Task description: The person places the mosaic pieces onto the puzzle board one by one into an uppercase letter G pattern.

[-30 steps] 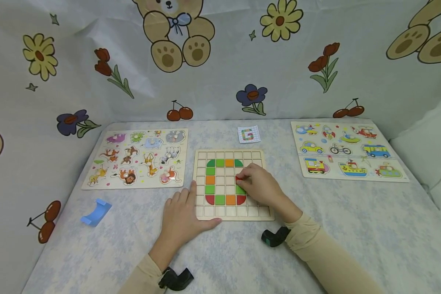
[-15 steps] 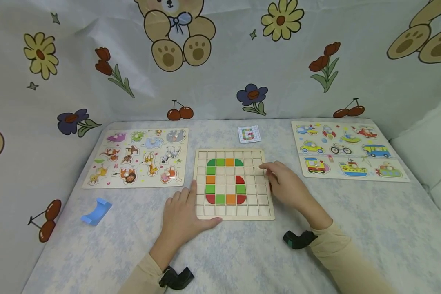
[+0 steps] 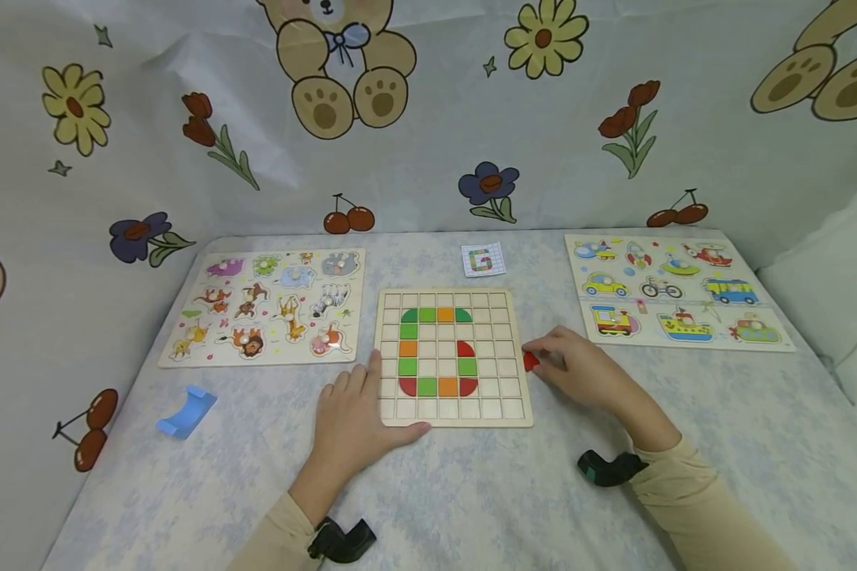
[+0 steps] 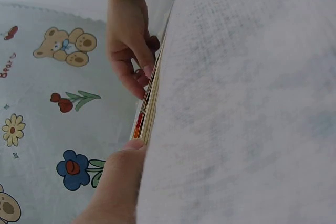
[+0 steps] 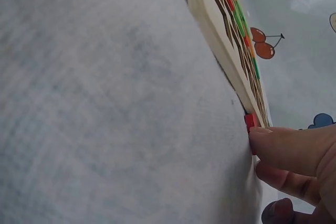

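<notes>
A wooden grid board lies at the middle of the table, with red, green and orange tiles set in its squares in a G-like outline. My left hand rests at the board's lower left corner, fingers along the left side and thumb along the front edge. Just beyond the board's right side, my right hand pinches a red tile between thumb and index finger. In the right wrist view the thumb presses on this red tile beside the board's edge; its full shape is hidden.
A small pattern card lies behind the board. An animal puzzle is at the left and a vehicle puzzle at the right. A blue curved piece lies at front left. A patterned cloth hangs behind.
My right hand has let go of a red rounded tile on the board, moved right off the board, and taken hold of another red tile. My left hand has stayed put.
</notes>
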Available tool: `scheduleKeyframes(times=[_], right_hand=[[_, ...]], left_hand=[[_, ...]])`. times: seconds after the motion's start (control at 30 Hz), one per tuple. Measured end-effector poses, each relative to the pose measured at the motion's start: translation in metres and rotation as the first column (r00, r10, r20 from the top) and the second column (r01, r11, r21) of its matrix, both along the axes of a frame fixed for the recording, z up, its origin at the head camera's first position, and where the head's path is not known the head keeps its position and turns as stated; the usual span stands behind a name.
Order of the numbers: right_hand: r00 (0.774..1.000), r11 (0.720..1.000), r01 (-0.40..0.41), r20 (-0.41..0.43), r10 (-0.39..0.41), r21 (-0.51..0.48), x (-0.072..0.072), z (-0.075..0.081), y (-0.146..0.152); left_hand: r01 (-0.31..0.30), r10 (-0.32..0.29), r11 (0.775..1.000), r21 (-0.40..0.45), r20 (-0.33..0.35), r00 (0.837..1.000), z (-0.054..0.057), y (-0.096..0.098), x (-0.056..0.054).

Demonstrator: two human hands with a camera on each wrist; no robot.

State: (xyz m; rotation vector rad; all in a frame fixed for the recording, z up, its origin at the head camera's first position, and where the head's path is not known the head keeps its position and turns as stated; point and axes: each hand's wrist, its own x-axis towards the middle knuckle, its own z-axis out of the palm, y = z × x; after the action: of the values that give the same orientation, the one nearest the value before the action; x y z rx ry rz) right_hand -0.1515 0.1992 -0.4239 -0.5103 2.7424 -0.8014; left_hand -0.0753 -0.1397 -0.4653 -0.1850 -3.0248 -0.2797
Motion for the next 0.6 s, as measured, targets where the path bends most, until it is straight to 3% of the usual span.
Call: scheduleKeyframes(times=[0.2,0.43,0.6], right_hand=[[0.998,0.998,0.057,0.022,-0.057,0.012,0.0016,-0.0010,0.0000],[0.991,0.991,0.104,0.091,-0.097,-0.080,0.0026,-0.0002,0.0028],[0.990,0.986,0.132,0.069,-0.126,-0.098,0.0007,0.0001,0.0030]], left_hand=[[0.000,0.000,1.000,0.002,-0.003,1.000,-0.0003,0.0003,0.0005],[0.002,-0.002,1.000,-0.005,-0.013,1.000,-0.0005,0.0001,0.0003],[0.001,-0.001,1.000,-0.006,-0.008,1.000,0.0001,0.0001,0.0006]])
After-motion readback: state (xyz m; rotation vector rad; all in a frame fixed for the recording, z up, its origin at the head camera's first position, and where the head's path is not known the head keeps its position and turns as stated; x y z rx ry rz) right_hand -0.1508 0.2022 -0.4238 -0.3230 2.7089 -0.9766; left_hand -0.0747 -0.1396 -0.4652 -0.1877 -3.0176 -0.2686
